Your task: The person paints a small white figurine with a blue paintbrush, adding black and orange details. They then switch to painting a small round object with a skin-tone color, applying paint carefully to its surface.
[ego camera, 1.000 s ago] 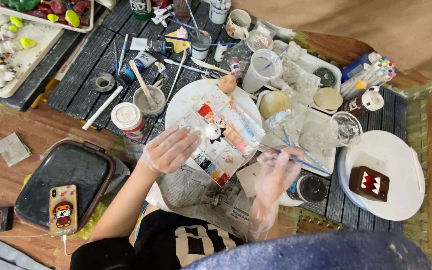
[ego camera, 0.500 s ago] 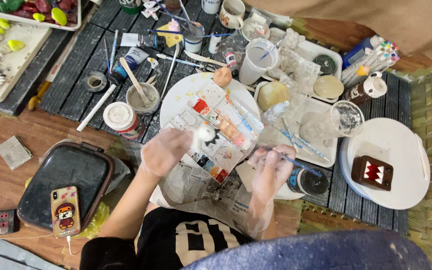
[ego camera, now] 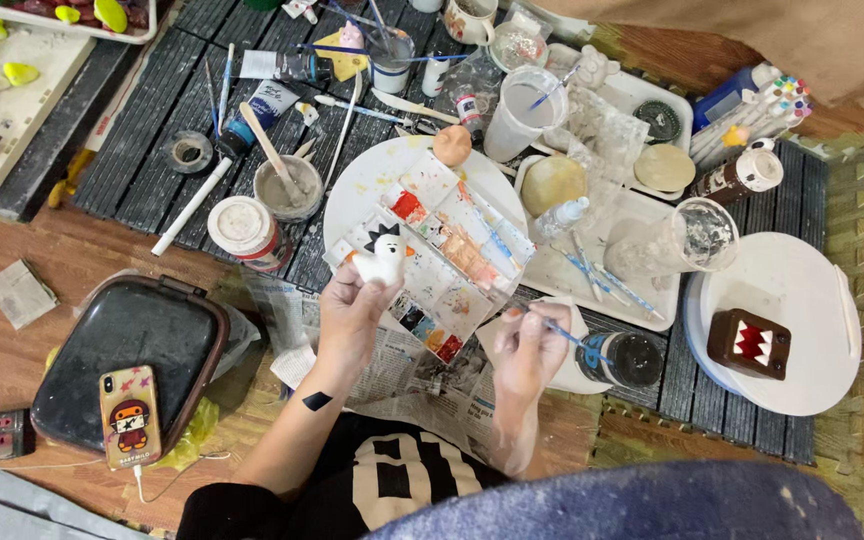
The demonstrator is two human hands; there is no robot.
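My left hand [ego camera: 350,312] holds a small white figurine [ego camera: 382,256] with black spiky hair and an orange spot, lifted just over the paint palette [ego camera: 452,262]. The palette is a long white box of coloured paint wells lying across a round white plate [ego camera: 372,180]. My right hand [ego camera: 529,347] grips a thin blue-handled paintbrush [ego camera: 574,338] pointing right, above the newspaper [ego camera: 422,365] and apart from the figurine.
A brown toothed block figure [ego camera: 749,343] sits on a white plate at right. A clear water cup [ego camera: 697,235], white trays, jars, brushes and markers [ego camera: 767,105] crowd the dark mat. A black case [ego camera: 117,335] with a phone [ego camera: 130,416] lies at left.
My left hand has closed around the figurine and drawn it slightly left off the palette. My right hand has settled, with the brush now seen clearly.
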